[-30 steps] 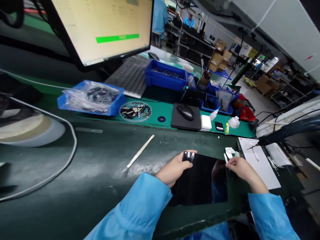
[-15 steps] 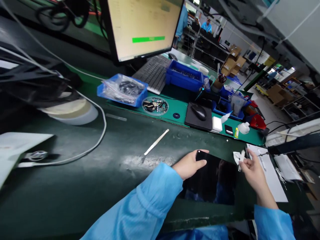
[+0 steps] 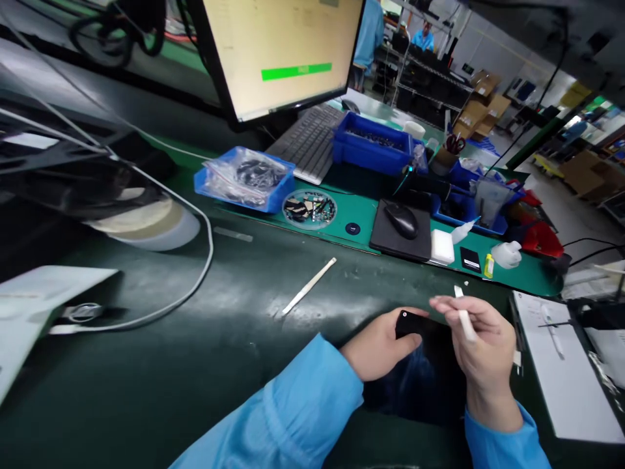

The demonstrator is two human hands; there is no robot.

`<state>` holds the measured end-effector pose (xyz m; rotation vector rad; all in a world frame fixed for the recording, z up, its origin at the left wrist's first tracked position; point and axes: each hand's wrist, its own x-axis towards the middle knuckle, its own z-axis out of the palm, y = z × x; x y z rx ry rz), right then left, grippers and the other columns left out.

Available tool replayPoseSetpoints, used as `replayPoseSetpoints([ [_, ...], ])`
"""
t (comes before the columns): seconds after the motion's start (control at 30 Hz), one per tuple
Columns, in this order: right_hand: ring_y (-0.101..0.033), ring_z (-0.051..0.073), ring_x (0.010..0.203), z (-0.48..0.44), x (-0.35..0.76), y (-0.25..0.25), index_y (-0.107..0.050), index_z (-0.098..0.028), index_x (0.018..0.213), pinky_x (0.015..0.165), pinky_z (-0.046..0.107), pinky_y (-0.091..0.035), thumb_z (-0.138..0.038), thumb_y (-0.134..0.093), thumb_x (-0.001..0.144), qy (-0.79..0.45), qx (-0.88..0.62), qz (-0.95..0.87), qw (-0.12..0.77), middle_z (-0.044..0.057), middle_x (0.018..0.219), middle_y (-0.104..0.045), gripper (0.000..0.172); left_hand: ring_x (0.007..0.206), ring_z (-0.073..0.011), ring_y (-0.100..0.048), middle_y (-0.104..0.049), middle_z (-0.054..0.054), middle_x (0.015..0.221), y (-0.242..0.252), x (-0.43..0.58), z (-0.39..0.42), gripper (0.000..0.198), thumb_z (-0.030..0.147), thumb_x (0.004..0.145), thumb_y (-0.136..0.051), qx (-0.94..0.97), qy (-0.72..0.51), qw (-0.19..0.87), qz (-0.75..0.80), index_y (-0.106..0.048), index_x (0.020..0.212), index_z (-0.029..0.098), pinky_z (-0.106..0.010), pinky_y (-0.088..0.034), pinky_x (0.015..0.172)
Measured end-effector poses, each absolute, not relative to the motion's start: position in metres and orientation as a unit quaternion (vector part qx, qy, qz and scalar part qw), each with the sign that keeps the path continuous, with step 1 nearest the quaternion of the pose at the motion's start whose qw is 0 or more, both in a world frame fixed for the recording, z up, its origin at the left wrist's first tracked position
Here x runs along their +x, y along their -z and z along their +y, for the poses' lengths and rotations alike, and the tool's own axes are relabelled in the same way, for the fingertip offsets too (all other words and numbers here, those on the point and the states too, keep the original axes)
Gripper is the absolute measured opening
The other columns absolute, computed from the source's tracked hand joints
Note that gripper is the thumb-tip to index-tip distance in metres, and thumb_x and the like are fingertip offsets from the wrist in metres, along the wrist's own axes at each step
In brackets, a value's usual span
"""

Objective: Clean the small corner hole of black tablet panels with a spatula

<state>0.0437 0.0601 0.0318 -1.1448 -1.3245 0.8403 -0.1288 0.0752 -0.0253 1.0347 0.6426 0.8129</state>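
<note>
My left hand [image 3: 377, 346] grips the upper left corner of a black tablet [image 3: 415, 385], thumb on its glossy face. The tablet lies low over the dark green bench, its right part hidden behind my right hand. My right hand [image 3: 488, 345] is closed on a slim white stick-like tool [image 3: 467, 326], held above the tablet's upper right side. A pale flat stick [image 3: 309, 286], like a pry tool, lies on the bench to the left of my left hand.
A monitor [image 3: 288, 39] and keyboard [image 3: 312, 140] stand at the back. Blue bins [image 3: 374, 153], a round dish of small parts [image 3: 309, 210] and a mouse [image 3: 401, 219] line a green mat. White paper [image 3: 571, 378] lies at the right; a white cable [image 3: 205, 260] curves across the left.
My right hand has moved left from beside the paper to above the tablet, bringing the white stick-like tool along. My left hand keeps its grip on the tablet. The view has shifted slightly.
</note>
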Motion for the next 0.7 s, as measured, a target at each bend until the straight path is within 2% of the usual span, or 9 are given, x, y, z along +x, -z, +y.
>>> replayPoseSetpoints([
  [0.07,-0.07,0.016,0.072,0.058,0.045,-0.021,-0.08,-0.026,0.105,0.078,0.034,-0.059,-0.024,-0.072,0.097,-0.295,-0.5,-0.558,0.593,-0.001,0.073,-0.072,0.012,0.125,-0.0283,-0.066,-0.073,-0.01,0.131,0.027,-0.129,0.076,0.042,0.017,0.088,-0.069,0.471,-0.365,0.742,0.308,-0.067,0.13,0.018,-0.043,-0.046,0.113],
  [0.13,-0.061,0.012,0.063,0.056,0.048,-0.015,-0.081,-0.024,0.109,0.069,0.03,-0.055,-0.027,-0.064,0.102,-0.273,-0.504,-0.557,0.601,-0.002,0.066,-0.062,0.018,0.124,-0.0283,-0.066,-0.074,-0.009,0.131,0.026,-0.129,0.077,0.041,0.017,0.088,-0.069,0.47,-0.358,0.742,0.317,-0.067,0.129,0.019,-0.043,-0.046,0.113],
  [0.2,-0.062,0.013,0.065,0.055,0.05,-0.012,-0.08,-0.024,0.111,0.066,0.03,-0.054,-0.032,-0.059,0.105,-0.299,-0.509,-0.549,0.592,0.0,0.07,-0.063,0.024,0.125,-0.0286,-0.066,-0.074,-0.008,0.13,0.024,-0.13,0.076,0.04,0.018,0.089,-0.069,0.468,-0.358,0.741,0.323,-0.068,0.129,0.02,-0.043,-0.045,0.113],
  [0.27,-0.068,0.017,0.07,0.055,0.051,-0.012,-0.079,-0.025,0.111,0.068,0.033,-0.057,-0.034,-0.058,0.105,-0.335,-0.523,-0.545,0.564,0.002,0.077,-0.069,0.024,0.127,-0.0289,-0.065,-0.074,-0.008,0.13,0.02,-0.131,0.076,0.039,0.019,0.089,-0.069,0.465,-0.358,0.74,0.33,-0.068,0.128,0.02,-0.043,-0.044,0.114],
  [0.37,-0.073,0.019,0.072,0.054,0.05,-0.016,-0.078,-0.026,0.105,0.068,0.032,-0.06,-0.031,-0.071,0.097,-0.338,-0.562,-0.556,0.51,0.003,0.082,-0.075,0.011,0.129,-0.029,-0.064,-0.073,-0.008,0.135,0.017,-0.132,0.074,0.038,0.019,0.091,-0.068,0.46,-0.357,0.744,0.327,-0.068,0.129,0.021,-0.043,-0.044,0.114],
  [0.5,-0.072,0.017,0.072,0.054,0.047,-0.022,-0.076,-0.027,0.094,0.061,0.026,-0.059,-0.028,-0.079,0.09,-0.279,-0.594,-0.59,0.47,0.001,0.082,-0.074,0.005,0.127,-0.0277,-0.065,-0.073,-0.008,0.134,0.017,-0.131,0.072,0.039,0.02,0.091,-0.067,0.454,-0.353,0.752,0.324,-0.067,0.131,0.02,-0.043,-0.045,0.114],
  [0.7,-0.072,0.02,0.086,0.056,0.046,-0.022,-0.075,-0.027,0.097,0.072,0.032,-0.059,-0.022,-0.073,0.094,-0.265,-0.548,-0.661,0.438,0.004,0.093,-0.073,0.006,0.125,-0.0283,-0.066,-0.073,-0.01,0.133,0.02,-0.129,0.068,0.038,0.021,0.092,-0.068,0.467,-0.356,0.736,0.337,-0.068,0.13,0.019,-0.042,-0.046,0.112],
])
